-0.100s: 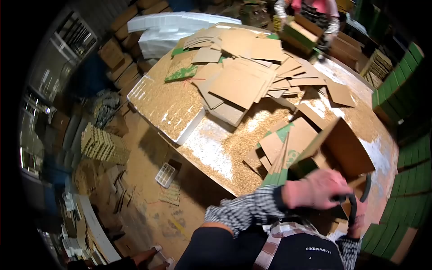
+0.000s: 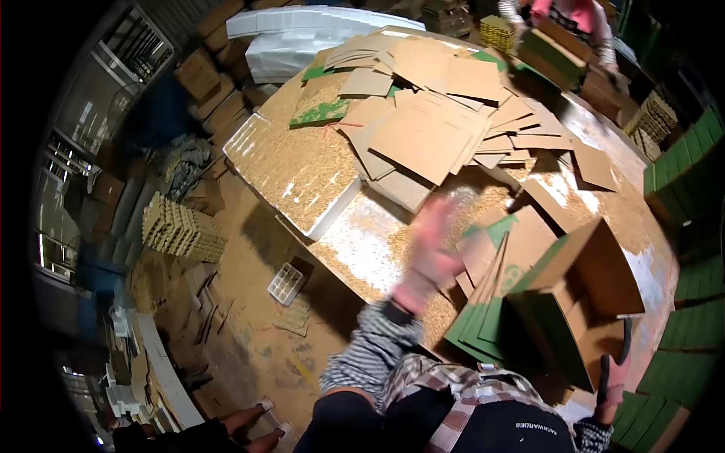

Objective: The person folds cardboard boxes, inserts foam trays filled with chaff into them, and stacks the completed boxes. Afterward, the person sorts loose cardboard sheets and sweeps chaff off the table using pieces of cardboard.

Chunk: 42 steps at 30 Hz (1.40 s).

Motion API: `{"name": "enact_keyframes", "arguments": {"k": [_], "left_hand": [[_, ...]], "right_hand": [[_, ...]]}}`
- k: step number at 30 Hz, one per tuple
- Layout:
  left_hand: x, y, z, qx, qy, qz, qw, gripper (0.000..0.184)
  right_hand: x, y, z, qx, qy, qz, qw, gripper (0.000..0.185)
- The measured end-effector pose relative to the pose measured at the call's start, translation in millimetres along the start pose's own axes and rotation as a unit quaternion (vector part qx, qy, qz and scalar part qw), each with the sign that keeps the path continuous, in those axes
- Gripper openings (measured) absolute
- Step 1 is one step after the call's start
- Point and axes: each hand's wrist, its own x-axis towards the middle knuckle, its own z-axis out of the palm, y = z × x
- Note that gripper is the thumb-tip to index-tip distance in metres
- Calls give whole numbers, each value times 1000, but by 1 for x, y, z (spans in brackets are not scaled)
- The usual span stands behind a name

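Observation:
My left hand (image 2: 432,260), in a pink glove, is reaching over the table, smeared by motion. Its fingers look spread, with nothing visible in them. My right hand (image 2: 613,381), also gloved, is at the near right edge of an open cardboard box (image 2: 547,332) with green outer sides. It appears to grip that edge; a black curved piece beside it could be glove fingers or a tool. The box lies tilted, its opening facing up and right. Green-and-tan cardboard sheets (image 2: 483,317) lean between my left hand and the box.
Flat cardboard pieces (image 2: 430,136) are heaped on the table over loose shavings-like material. A white tray (image 2: 336,211) full of it stands at the left edge. Green boxes (image 2: 683,155) are stacked to the right. Another person (image 2: 563,19) handles a box (image 2: 555,53) across the table.
My left hand has left the box and swung left over the table. My right hand stays by the box's right edge. The view has shifted, with the scene sitting further right.

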Motion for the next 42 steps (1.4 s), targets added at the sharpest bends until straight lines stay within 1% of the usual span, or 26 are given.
{"name": "enact_keyframes", "arguments": {"k": [2,3,4,6,7,8,9,12,14,16,19,20,22,23,26,28,29,30,32,34,36,37,38,40,41,42], "left_hand": [[11,-140,-102,169,308,-139,926,68],[9,-226,-172,310,362,-206,855,71],[20,-223,-199,417,379,-493,663,65],[-73,-429,-303,485,324,-254,772,56],[-66,-402,-287,147,329,-301,883,53],[-57,-371,-270,-174,374,-359,837,50],[-51,-369,-273,-100,350,-385,848,47],[-25,-284,-235,-12,418,-277,865,68],[-42,-309,-260,-106,397,-246,878,62],[-47,-263,-256,-418,334,-334,776,57],[-86,-166,-244,-387,261,-371,803,61],[-93,-132,-229,-439,243,-354,789,64],[-103,-96,-204,-439,157,-290,836,64],[-102,-71,-185,-466,136,-315,816,63],[-68,3,-114,-509,-11,-334,793,62],[-36,66,-54,-502,-178,-306,789,62],[-29,74,-27,-321,-250,-72,911,60],[-20,78,0,-105,-292,175,934,58],[-3,100,55,-99,-304,274,907,54],[13,91,93,-129,-370,135,910,47],[21,77,116,-142,-381,77,910,41],[27,75,122,-109,-384,113,910,38],[27,72,118,-14,-360,308,880,39],[28,106,124,-86,-508,-22,857,51],[28,123,127,-95,-519,-184,829,57],[33,118,132,19,-550,-256,795,64]], "right_hand": [[-15,-55,0,-110,-32,5,993,71],[-7,-64,1,-150,-46,-9,988,71],[-3,-61,2,-169,-56,-13,984,71],[3,-50,-6,-204,-67,-14,976,71],[7,-50,-8,-238,-72,-11,968,71],[11,-51,-6,-239,-66,-6,969,72],[12,-49,-3,-239,-62,3,969,75],[13,-32,-6,-249,-52,33,967,78],[19,-20,-12,-296,-63,-15,953,78],[21,-54,6,-225,-62,12,972,75],[17,-65,14,-169,-71,-6,983,75],[14,-74,15,-155,-71,-6,985,75],[10,-79,10,-130,-70,11,989,78],[9,-82,6,-123,-74,20,989,79],[10,-59,-1,-176,-72,-56,980,82],[10,-57,0,-219,-71,-8,973,83],[12,-53,-1,-175,-104,52,978,80],[14,-45,-2,-120,-124,71,982,79],[17,-22,-9,-4,-147,74,986,78],[15,16,-28,112,-158,35,981,78],[7,51,-40,231,-175,1,957,79],[-2,35,-41,105,-124,-93,982,80],[-12,18,-43,-29,-50,-170,984,81],[-5,5,-48,-22,-57,-140,988,84],[-8,-13,-52,-11,-70,-109,991,84],[-11,-31,-57,0,-82,-78,994,85]]}}
